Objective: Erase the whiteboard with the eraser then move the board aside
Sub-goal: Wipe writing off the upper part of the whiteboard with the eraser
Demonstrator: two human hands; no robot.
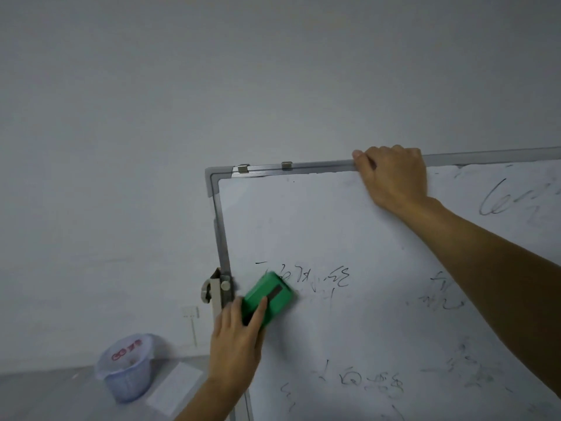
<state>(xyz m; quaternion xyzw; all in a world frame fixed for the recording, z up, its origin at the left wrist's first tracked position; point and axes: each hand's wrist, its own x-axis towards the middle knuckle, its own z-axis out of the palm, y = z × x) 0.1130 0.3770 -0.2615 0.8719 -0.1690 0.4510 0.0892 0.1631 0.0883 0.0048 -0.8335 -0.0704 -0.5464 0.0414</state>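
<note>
Grey wall behind whiteboard, basket at 7 o'clock; eraser held by L hand, frame gripped by R hand; writing blurred

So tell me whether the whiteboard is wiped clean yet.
Not clean. The whiteboard carries black writing beside the eraser, lower down and near the right edge; only its upper left part looks wiped.

Cut-offs & unreadables
Whiteboard runs out of view at R and bottom; its black writing is too smeared to read. Eraser blurred at upper end, lower part covered by L hand. R hand fingertips hidden behind top rail. Both forearms cut by view edges. Basket print illegible.
</note>
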